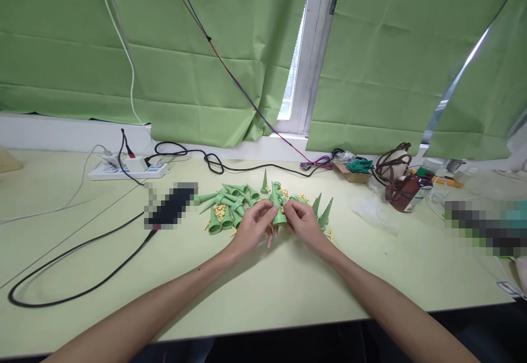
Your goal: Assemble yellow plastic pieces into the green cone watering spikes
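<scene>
Green curtains (197,61), creased with horizontal folds, hang across the back of a room, parting near the center to reveal a white window frame (310,61) with a dark fitting near its top. Bright daylight shows through the narrow strip of window glass (295,77) beside the frame, while a second, slanting gap at right admits another pale sliver. Below the fabric, a low band of white wall (61,131) runs behind a pale yellow-green table (197,308) stretching across the room's width in view. Soft, even light covers the smooth tabletop; beneath its near edge lies deep shadow.
</scene>
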The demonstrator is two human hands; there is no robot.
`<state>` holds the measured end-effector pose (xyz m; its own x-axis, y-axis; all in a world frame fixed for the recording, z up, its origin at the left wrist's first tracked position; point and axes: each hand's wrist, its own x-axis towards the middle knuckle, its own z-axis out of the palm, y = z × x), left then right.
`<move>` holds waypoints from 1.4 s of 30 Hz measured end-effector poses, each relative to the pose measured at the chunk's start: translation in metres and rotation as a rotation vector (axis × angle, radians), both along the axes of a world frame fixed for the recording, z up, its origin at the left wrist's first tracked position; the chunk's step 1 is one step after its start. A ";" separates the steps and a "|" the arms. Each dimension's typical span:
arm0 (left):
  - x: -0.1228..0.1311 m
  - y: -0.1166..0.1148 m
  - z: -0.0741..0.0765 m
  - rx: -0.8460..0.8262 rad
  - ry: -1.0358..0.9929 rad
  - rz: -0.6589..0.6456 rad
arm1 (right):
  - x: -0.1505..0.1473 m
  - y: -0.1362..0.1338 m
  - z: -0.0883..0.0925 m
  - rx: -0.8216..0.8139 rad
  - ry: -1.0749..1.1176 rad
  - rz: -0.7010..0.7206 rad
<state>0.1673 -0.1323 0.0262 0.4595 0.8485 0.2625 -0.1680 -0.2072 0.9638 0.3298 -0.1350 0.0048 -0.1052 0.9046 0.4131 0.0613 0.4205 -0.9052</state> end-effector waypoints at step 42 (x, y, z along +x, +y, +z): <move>-0.002 0.009 -0.010 0.098 0.207 0.164 | -0.006 -0.008 0.005 0.151 -0.371 -0.193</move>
<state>0.1654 -0.1230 0.0166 0.3704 0.8913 0.2616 0.0735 -0.3089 0.9483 0.3238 -0.1432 0.0099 -0.1059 0.8545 0.5086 0.4606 0.4954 -0.7365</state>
